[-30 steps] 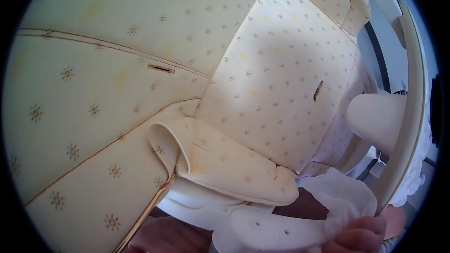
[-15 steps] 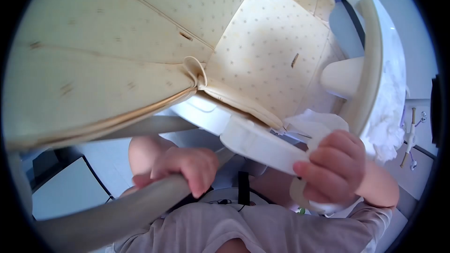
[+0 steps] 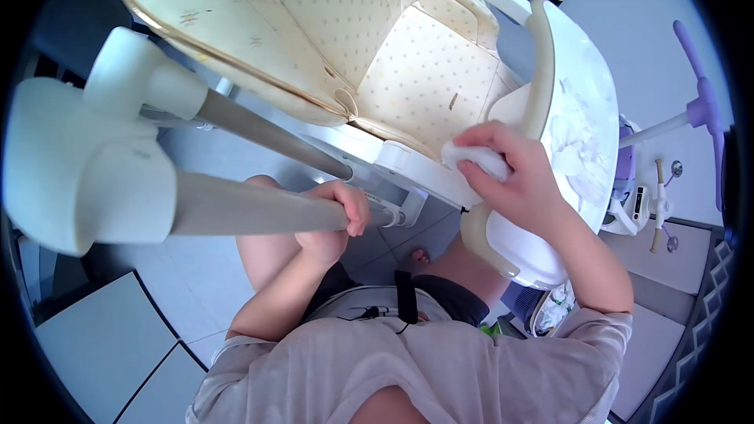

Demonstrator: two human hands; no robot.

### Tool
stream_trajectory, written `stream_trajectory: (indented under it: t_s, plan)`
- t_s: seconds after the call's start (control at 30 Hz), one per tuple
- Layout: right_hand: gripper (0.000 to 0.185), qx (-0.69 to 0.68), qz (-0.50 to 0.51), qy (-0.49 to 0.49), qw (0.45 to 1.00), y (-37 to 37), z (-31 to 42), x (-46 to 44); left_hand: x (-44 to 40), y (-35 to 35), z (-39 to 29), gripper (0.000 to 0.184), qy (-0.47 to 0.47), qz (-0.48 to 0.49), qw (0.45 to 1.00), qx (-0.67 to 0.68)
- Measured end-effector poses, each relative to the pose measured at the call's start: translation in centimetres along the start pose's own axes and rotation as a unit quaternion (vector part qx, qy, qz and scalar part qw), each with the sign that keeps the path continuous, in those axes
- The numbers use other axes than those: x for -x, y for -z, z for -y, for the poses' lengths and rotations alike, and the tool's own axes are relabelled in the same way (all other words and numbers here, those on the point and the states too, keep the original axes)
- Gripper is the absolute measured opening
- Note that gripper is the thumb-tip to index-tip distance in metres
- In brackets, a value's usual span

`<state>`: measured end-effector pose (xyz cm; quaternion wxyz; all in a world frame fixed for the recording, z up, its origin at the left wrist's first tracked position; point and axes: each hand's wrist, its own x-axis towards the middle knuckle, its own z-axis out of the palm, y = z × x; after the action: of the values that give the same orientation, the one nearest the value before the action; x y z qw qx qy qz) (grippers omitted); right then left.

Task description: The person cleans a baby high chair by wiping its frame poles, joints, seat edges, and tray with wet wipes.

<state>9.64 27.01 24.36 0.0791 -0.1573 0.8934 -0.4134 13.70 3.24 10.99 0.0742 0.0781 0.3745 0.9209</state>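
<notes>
A high chair with a cream patterned seat cover [image 3: 416, 71] fills the upper middle. My left hand [image 3: 334, 216] is wrapped round a grey metal leg tube [image 3: 251, 206] of the chair. Pinched between the thumb and fingers of my right hand [image 3: 510, 169] is a white wipe [image 3: 477, 161], held over the chair's white side arm [image 3: 424, 171], near the seat's edge. Whether the wipe touches the arm I cannot tell. On the right, a white tray [image 3: 593, 71] with a beige rim carries crumpled white tissues [image 3: 581, 141].
A purple-handled scooter [image 3: 704, 102] and another small ride-on with a beige handlebar [image 3: 660, 204] stand at the right. A bin with crumpled waste [image 3: 554, 310] is below the tray. White joint housings [image 3: 47, 165] of the frame are at the far left.
The view has pulled back from the seat, showing more of the chair and floor. My right hand has moved up and left with the wipe; my left hand still grips the tube.
</notes>
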Motion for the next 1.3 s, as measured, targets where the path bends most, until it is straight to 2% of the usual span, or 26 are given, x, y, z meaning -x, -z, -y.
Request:
stream_trajectory:
  t_s: [0.03, 0.07, 0.13, 0.23, 0.33, 0.43, 0.57, 0.67, 0.73, 0.83, 0.97, 1.07, 1.17, 1.23, 1.27, 1.3]
  plan:
    - [0.023, -0.037, -0.002, -0.041, 0.998, 0.1, 0.7, -0.3, 0.0, -0.1, -0.2, 0.041, 0.009, -0.002, 1.000, 0.020]
    - [0.019, -0.030, -0.016, -0.011, 0.999, -0.1, 0.7, -0.7, 0.0, -0.1, -0.2, 0.041, 0.009, -0.002, 1.000, 0.022]
    - [0.017, 0.002, -0.012, -0.010, 1.000, -0.1, 1.8, -1.5, -0.1, -0.2, -0.2, 0.041, 0.008, -0.003, 1.000, 0.025]
    - [0.017, 0.060, 0.027, -0.016, 0.998, -0.6, 3.1, -2.7, -0.2, 0.0, 0.4, 0.068, -0.005, -0.009, 0.999, -0.049]
    - [0.020, 0.121, 0.065, -0.025, 0.990, -1.6, 4.1, -3.5, -0.1, 0.1, 0.7, 0.068, -0.012, -0.031, 0.999, -0.043]
    - [0.022, 0.157, 0.085, -0.047, 0.983, -2.6, 4.5, -4.2, -0.1, 0.5, 0.7, 0.070, -0.008, -0.009, 1.000, 0.001]
    - [0.021, 0.217, 0.102, -0.062, 0.969, -3.0, 5.1, -5.4, 0.0, 0.6, 0.8, 0.067, -0.025, 0.001, 0.999, -0.026]
    - [0.021, 0.317, 0.194, -0.101, 0.923, -3.4, 6.4, -7.1, 0.3, 0.2, 0.6, 0.064, -0.044, -0.012, 0.997, -0.055]
    - [0.019, 0.376, 0.227, -0.092, 0.894, -4.1, 7.9, -7.8, 0.2, -0.5, -0.1, 0.061, -0.066, -0.023, 0.994, -0.083]
    - [0.021, 0.423, 0.266, -0.052, 0.865, -4.3, 8.6, -8.4, 0.1, -0.7, -0.2, 0.076, -0.039, -0.031, 0.994, -0.097]
    - [0.021, 0.451, 0.300, -0.002, 0.841, -4.1, 8.1, -8.5, 0.1, -0.8, -0.3, 0.075, -0.032, -0.023, 0.995, -0.090]
    - [0.022, 0.470, 0.281, 0.026, 0.836, -4.0, 7.2, -7.8, 0.0, -1.1, -0.3, 0.070, -0.027, -0.039, 0.997, -0.059]
    - [0.022, 0.499, 0.088, 0.167, 0.846, -3.7, 5.2, -6.6, 0.0, -1.1, -0.5, 0.063, -0.023, -0.041, 0.997, -0.059]
    - [0.023, 0.348, 0.004, 0.025, 0.937, -1.0, 6.8, -7.1, 0.0, -0.8, -0.3, 0.058, -0.029, -0.031, 0.998, -0.048]
    - [0.024, 0.265, -0.040, -0.047, 0.962, 0.2, 7.2, -7.3, -0.1, -0.9, -0.4, 0.055, -0.033, -0.035, 0.998, -0.042]
    - [0.023, 0.226, -0.037, -0.047, 0.972, 0.9, 6.8, -7.1, -0.1, -1.0, -0.6, 0.052, -0.036, -0.038, 0.998, -0.037]
